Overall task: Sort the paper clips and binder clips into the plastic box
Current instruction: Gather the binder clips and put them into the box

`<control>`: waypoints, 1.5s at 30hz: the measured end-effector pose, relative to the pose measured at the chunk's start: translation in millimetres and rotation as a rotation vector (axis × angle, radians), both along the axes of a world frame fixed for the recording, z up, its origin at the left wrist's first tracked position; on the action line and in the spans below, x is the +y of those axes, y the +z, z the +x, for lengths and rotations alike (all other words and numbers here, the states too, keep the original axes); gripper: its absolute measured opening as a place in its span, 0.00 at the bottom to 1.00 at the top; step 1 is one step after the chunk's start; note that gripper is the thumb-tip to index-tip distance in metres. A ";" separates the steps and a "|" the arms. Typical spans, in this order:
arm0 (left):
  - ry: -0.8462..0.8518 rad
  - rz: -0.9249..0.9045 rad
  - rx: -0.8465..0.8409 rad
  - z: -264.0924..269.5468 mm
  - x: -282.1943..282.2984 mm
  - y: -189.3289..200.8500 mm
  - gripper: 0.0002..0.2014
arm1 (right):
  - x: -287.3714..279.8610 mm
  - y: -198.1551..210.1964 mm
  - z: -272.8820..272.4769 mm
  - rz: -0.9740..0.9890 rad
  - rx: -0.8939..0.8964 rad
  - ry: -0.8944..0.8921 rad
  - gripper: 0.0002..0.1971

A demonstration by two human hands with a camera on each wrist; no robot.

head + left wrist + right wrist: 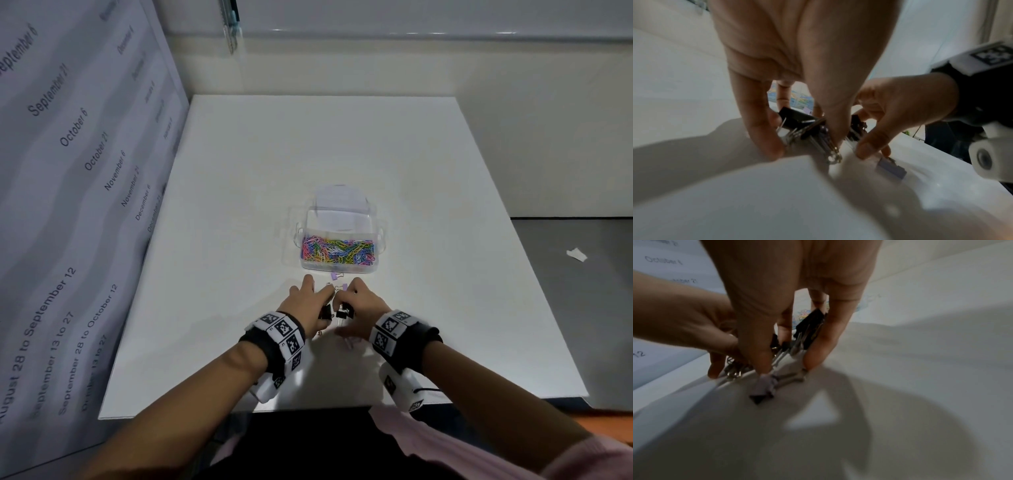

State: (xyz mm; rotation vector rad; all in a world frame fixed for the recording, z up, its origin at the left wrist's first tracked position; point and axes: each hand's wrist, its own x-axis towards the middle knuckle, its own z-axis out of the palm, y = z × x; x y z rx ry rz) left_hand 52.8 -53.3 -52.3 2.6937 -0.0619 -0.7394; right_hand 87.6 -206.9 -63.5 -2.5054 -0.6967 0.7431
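A clear plastic box point(378, 236) stands open mid-table, its front compartment full of coloured paper clips point(337, 251). Just in front of it my two hands meet over a small heap of binder clips. My left hand point(315, 298) curls its thumb and fingers round a bunch of black binder clips point(795, 118). My right hand point(349, 305) pinches other black binder clips point(812, 326) between thumb and fingers. A pale purple binder clip point(764, 386) lies on the table under the right thumb. Another purple clip point(333, 275) lies at the box's front wall.
The box's lid point(342, 195) stands open behind it. A white board point(239, 171) covers the table. A printed calendar sheet point(68, 171) rises along the left. A scrap of paper point(577, 254) lies off the board to the right.
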 end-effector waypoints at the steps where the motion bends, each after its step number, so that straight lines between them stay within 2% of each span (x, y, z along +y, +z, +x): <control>1: -0.006 0.006 -0.004 0.1 -0.8 -0.2 0.27 | 1.2 2.4 1.1 -0.020 0.030 -0.015 0.21; 6: -0.041 0.092 -0.035 1.9 -3.5 1.6 0.25 | 4.5 11.9 8.5 -0.090 0.119 -0.048 0.20; 9: -0.053 0.090 -0.041 5.0 0.4 3.8 0.20 | 1.6 20.1 17.4 -0.113 0.145 -0.036 0.19; 13: -0.079 0.050 0.001 13.2 12.1 8.3 0.16 | -7.9 34.7 30.6 -0.029 0.218 -0.139 0.10; 20: -0.113 0.023 0.047 15.4 27.4 3.7 0.18 | -0.9 75.1 85.7 0.084 0.142 -0.240 0.08; 25: -0.036 -0.103 0.110 18.8 36.7 4.3 0.16 | 14.2 77.4 137.1 0.048 0.023 -0.347 0.07; 30: 0.036 -0.226 0.108 28.4 46.3 17.9 0.15 | 30.5 65.5 157.5 -0.009 0.051 -0.325 0.16; 34: 0.008 -0.279 0.092 46.3 50.4 43.5 0.16 | 28.5 59.0 160.0 0.039 0.031 -0.381 0.17; 36: -0.017 -0.292 0.089 58.7 51.1 56.4 0.16 | 21.4 59.4 160.4 0.064 -0.022 -0.412 0.19; 40: 0.022 -0.387 0.062 88.5 49.5 78.1 0.13 | 0.0 57.0 159.5 0.008 -0.173 -0.404 0.15; 43: 0.022 -0.377 -0.016 113.7 42.0 91.1 0.12 | -15.4 45.7 151.3 -0.092 -0.124 -0.450 0.26; 45: 0.025 -0.358 -0.081 130.6 34.2 94.2 0.10 | -20.2 39.5 143.5 -0.039 -0.061 -0.486 0.29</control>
